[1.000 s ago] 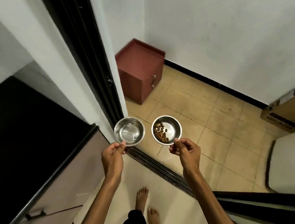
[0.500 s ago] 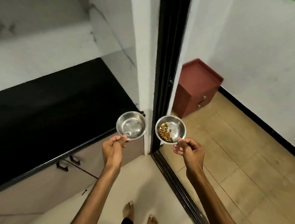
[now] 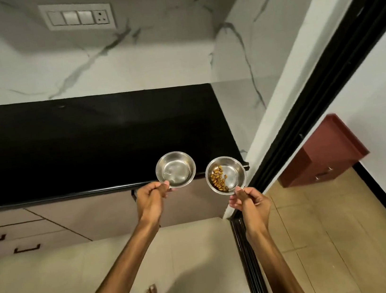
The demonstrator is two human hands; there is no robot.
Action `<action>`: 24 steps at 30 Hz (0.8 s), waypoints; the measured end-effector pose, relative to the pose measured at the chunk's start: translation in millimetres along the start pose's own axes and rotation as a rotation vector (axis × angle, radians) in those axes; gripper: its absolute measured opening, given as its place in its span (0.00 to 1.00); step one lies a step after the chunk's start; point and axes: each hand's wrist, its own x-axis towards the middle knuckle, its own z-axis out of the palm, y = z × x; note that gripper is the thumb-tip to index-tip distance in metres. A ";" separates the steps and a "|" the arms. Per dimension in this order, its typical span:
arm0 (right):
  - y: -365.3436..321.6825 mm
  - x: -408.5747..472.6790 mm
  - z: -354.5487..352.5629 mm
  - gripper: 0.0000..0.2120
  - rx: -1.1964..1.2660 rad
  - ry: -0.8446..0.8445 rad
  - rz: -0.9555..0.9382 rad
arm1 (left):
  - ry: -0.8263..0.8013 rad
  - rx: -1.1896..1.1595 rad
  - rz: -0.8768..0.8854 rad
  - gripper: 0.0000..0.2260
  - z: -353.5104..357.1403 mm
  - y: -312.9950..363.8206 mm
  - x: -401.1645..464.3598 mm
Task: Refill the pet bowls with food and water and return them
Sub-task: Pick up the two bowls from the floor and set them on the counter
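I carry two small steel pet bowls in the air in front of me. My left hand (image 3: 150,200) pinches the near rim of the left bowl (image 3: 176,169), which looks to hold only a little water or nothing. My right hand (image 3: 251,202) pinches the near rim of the right bowl (image 3: 225,175), which holds a small heap of brown kibble (image 3: 219,179). Both bowls hover over the front edge of the black countertop (image 3: 87,146), side by side and a little apart.
Marble wall with a switch panel (image 3: 78,16) rises behind the countertop. Beige cabinet drawers (image 3: 49,223) sit below it. A black sliding-door frame (image 3: 316,94) and floor track (image 3: 250,262) stand to the right, with a maroon cabinet (image 3: 322,153) beyond on tiled floor.
My view has swung left from the tiled room and doorway toward the black countertop. Both hands kept their grip on the bowls, which now hover at the counter's edge.
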 end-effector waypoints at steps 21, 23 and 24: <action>24.6 -28.5 211.9 0.05 0.007 -0.119 0.052 | 0.112 -0.056 0.004 0.10 -177.8 15.1 114.1; 28.9 -29.8 228.8 0.05 0.015 -0.122 0.063 | 0.109 -0.052 0.006 0.11 -189.7 16.2 126.4; 30.9 -30.1 236.8 0.05 0.015 -0.123 0.068 | 0.108 -0.042 0.005 0.11 -195.2 15.7 132.8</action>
